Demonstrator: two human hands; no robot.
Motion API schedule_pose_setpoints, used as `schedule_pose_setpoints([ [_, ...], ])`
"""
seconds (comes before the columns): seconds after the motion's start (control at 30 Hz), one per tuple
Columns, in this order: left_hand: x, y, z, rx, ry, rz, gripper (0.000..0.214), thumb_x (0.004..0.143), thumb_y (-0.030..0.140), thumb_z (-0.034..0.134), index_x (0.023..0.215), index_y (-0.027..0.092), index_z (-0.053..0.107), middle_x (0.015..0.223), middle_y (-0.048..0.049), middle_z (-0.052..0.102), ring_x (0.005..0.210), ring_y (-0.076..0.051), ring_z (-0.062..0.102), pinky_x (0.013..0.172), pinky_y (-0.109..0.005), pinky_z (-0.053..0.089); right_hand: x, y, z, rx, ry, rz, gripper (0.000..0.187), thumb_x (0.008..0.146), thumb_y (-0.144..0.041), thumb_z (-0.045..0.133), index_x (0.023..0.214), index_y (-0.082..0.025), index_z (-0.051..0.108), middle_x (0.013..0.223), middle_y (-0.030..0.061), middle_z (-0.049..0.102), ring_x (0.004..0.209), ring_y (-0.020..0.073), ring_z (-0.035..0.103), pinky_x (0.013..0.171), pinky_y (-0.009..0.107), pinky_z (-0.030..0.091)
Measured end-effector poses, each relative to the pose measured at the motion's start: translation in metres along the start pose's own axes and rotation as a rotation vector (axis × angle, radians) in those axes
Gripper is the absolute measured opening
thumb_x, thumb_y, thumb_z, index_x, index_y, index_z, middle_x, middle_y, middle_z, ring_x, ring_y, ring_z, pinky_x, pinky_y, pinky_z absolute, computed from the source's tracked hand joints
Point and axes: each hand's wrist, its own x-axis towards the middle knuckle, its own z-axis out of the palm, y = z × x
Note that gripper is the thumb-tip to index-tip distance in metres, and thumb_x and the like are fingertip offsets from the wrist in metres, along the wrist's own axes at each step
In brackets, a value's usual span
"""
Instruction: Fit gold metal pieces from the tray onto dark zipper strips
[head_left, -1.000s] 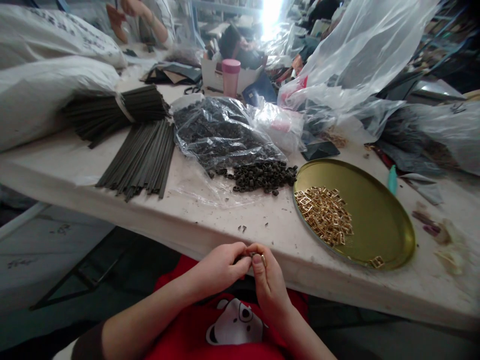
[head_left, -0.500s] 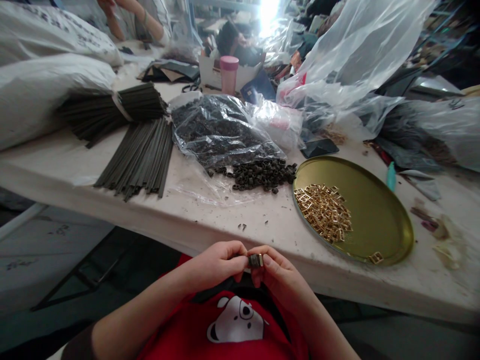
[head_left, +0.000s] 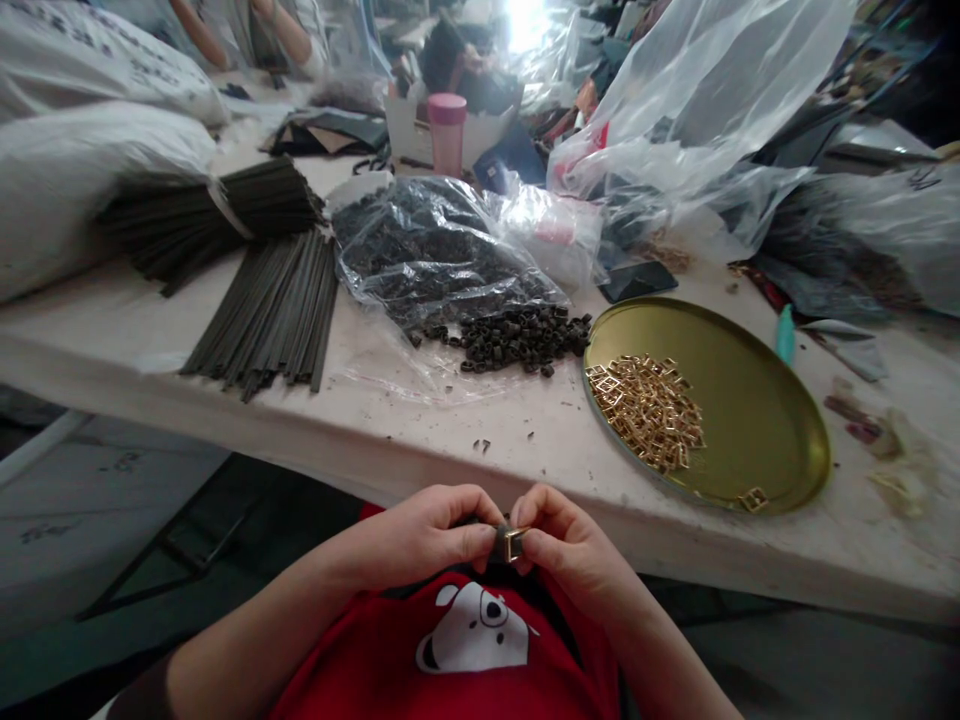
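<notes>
Just over my lap, near the table's front edge, my left hand (head_left: 448,530) is closed on a short dark strap (head_left: 500,540), pinched between thumb and fingers. A small gold buckle (head_left: 513,546) sits at the strap's right end. My right hand (head_left: 564,538) is closed on the buckle's right side with thumb and forefinger. Most of the strap is hidden by my left fingers. Beyond my hands lies a heap of small dark loops (head_left: 517,340). A pile of gold buckles (head_left: 651,410) rests in a round golden tray (head_left: 757,400).
Dark strips (head_left: 270,310) and a tied bundle (head_left: 217,215) lie at left beside white sacks (head_left: 97,190). Clear plastic covers more dark pieces (head_left: 442,250). A pink-lidded bottle (head_left: 448,135) stands behind. Another person's arms (head_left: 281,30) show at the far left. Plastic bags (head_left: 675,150) crowd the back right.
My right fingers have shifted from around the strap's end to the buckle's side. The buckle has turned, showing its open frame, and sits slightly lower. The view has tilted a little.
</notes>
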Motion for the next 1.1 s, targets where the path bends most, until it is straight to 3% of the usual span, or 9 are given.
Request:
schedule_pose_setpoints([
  [0.3,-0.003,0.005,0.001,0.020,-0.022,0.001,0.013,0.079,0.026,0.053,0.079,0.014,0.057,0.071,0.0028,0.058,0.067,-0.010,0.052,0.063,-0.019,0.041,-0.010,-0.007,0.010,-0.133,0.050,0.031,0.029,0.066,-0.031,0.073,0.072,-0.018,0.047,0.065,-0.0060,0.050,0.056,0.0055,0.045,0.052,0.017,0.036],
  [0.53,-0.002,0.002,0.001,0.046,-0.002,0.030,0.011,0.081,0.022,0.050,0.080,0.014,0.057,0.071,0.0028,0.057,0.066,-0.009,0.052,0.061,-0.018,0.041,-0.010,-0.005,0.009,-0.151,-0.003,0.078,0.028,0.068,-0.031,0.071,0.074,-0.019,0.046,0.069,-0.0042,0.053,0.062,0.0087,0.052,0.059,0.022,0.041],
  [0.7,-0.002,0.001,0.001,0.099,-0.018,0.027,0.014,0.082,0.023,0.047,0.083,0.014,0.057,0.071,0.0023,0.059,0.066,-0.010,0.053,0.059,-0.017,0.040,-0.004,-0.005,0.008,-0.116,0.019,0.043,0.031,0.067,-0.030,0.071,0.066,-0.018,0.042,0.065,-0.0058,0.049,0.054,0.0055,0.045,0.052,0.018,0.037],
  [0.9,0.002,-0.004,0.005,0.317,0.092,0.036,0.020,0.080,0.021,0.043,0.091,0.016,0.060,0.084,-0.0020,0.065,0.073,-0.014,0.057,0.063,-0.021,0.043,0.003,0.004,0.004,-0.302,0.077,-0.017,0.030,0.073,-0.033,0.064,0.066,-0.020,0.037,0.061,-0.0068,0.042,0.054,0.0074,0.040,0.051,0.020,0.034],
  [1.03,0.004,-0.008,0.006,0.314,0.152,-0.006,0.020,0.078,0.022,0.044,0.088,0.016,0.060,0.080,-0.0019,0.065,0.071,-0.015,0.059,0.061,-0.022,0.044,0.003,0.011,0.001,-0.402,0.100,-0.050,0.019,0.077,-0.030,0.058,0.075,-0.021,0.042,0.066,-0.0051,0.044,0.058,0.0093,0.044,0.054,0.022,0.038],
  [1.1,0.006,-0.011,0.006,0.268,0.181,-0.021,0.019,0.077,0.022,0.045,0.085,0.015,0.060,0.079,-0.0019,0.065,0.071,-0.015,0.059,0.061,-0.022,0.044,0.003,0.013,0.001,-0.491,0.101,-0.148,0.013,0.079,-0.027,0.056,0.087,-0.021,0.047,0.075,-0.0021,0.048,0.066,0.0115,0.050,0.061,0.024,0.043],
])
